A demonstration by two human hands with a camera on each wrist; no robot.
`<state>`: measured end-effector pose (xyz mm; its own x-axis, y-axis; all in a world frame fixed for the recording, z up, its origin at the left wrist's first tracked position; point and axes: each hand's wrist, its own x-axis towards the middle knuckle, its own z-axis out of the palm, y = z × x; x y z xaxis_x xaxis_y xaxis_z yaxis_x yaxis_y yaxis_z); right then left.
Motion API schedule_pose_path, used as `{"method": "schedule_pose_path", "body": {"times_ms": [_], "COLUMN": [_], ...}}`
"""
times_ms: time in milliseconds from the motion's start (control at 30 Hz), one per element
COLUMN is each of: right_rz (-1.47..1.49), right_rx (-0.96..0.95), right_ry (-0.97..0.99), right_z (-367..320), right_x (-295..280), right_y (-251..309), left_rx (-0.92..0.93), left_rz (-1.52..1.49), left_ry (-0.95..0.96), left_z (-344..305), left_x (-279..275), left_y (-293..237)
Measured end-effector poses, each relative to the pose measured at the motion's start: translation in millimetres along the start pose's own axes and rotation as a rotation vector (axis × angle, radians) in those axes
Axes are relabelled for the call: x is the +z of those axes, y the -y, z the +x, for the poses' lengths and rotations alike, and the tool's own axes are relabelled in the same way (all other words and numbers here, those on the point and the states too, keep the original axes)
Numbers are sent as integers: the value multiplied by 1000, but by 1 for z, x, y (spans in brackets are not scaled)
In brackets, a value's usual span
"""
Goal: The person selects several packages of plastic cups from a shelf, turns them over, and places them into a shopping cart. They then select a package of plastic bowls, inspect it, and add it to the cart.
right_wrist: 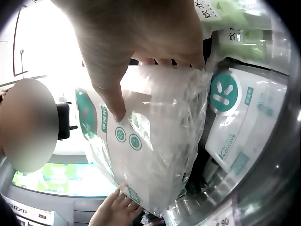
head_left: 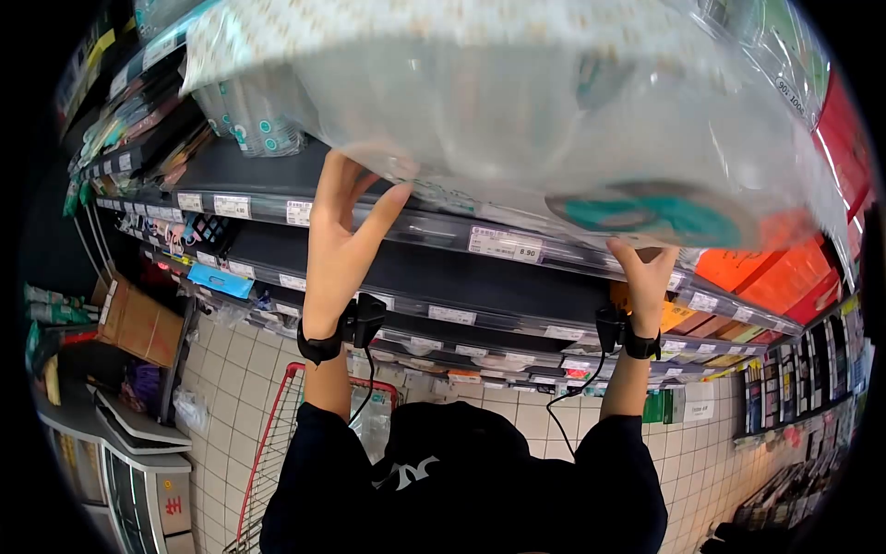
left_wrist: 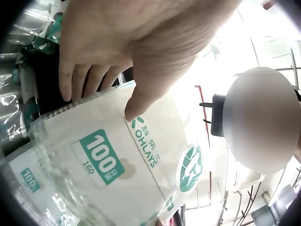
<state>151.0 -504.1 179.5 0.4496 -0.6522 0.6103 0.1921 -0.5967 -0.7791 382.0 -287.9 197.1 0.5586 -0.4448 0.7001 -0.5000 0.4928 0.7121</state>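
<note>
A large clear-wrapped pack of disposable cups (head_left: pixel 517 111), white with teal print, fills the upper middle of the head view above the shelf edge. My left hand (head_left: pixel 340 245) holds its left side. In the left wrist view the thumb (left_wrist: pixel 141 101) presses on the printed face near the "100" label, with the fingers around the far edge. At the right end my right hand (head_left: pixel 648 277) grips the pack. Its thumb (right_wrist: pixel 113 101) lies on the crinkled wrap in the right wrist view, the other fingers partly hidden behind. Another white-and-teal pack (right_wrist: pixel 251 117) sits close beside it.
Price-tagged shelves (head_left: pixel 369 217) run across in front. More wrapped cups (head_left: pixel 258 120) stand at the left, orange-red packages (head_left: pixel 775 277) at the right. Below are a red-framed shopping cart (head_left: pixel 268 443) and a tiled floor; a cardboard box (head_left: pixel 138 323) stands far left.
</note>
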Motion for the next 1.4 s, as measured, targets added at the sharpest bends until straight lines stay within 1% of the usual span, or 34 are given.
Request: {"method": "schedule_pose_path", "body": {"times_ms": [33, 67, 133, 167, 333, 433, 533, 600, 667, 733, 933, 1033, 1200, 1400], "right_rz": [63, 66, 190, 138, 130, 176, 194, 221, 259, 294, 327, 350, 372, 408], "right_rx": [-139, -140, -195, -167, -106, -84, -57, -119, -98, -74, -2, -5, 47, 108], "right_ry": [23, 26, -59, -68, -80, -93, -111, -85, -82, -78, -14, -13, 24, 51], "right_z": [-1, -1, 0, 1, -2, -6, -12, -15, -18, -22, -34, -41, -53, -70], "right_x": [0, 2, 7, 6, 7, 8, 7, 6, 5, 1, -20, -30, -46, -65], "right_y": [-4, -4, -4, -2, -5, -11, -12, -13, -14, -13, -21, -24, -26, -15], "left_rx": [3, 3, 8, -15, -67, -74, -122, -92, -118, -169, -209, -163, -165, -185], "left_rz": [-3, -1, -8, -6, -13, -2, -32, 5, 38, -20, -41, -21, 16, 8], "left_ry": [-9, -13, 3, 15, 13, 8, 24, 108, 124, 125, 50, 12, -1, -22], "left_z": [-2, -4, -8, -10, -20, -28, -41, -50, -61, -73, -93, -104, -123, -147], "left_x": [-1, -2, -5, -5, -4, -4, -1, -2, 1, 5, 21, 29, 42, 62], "left_y": [-3, -4, -6, -7, -14, -14, -15, -12, -12, -14, -34, -46, -63, -80]}}
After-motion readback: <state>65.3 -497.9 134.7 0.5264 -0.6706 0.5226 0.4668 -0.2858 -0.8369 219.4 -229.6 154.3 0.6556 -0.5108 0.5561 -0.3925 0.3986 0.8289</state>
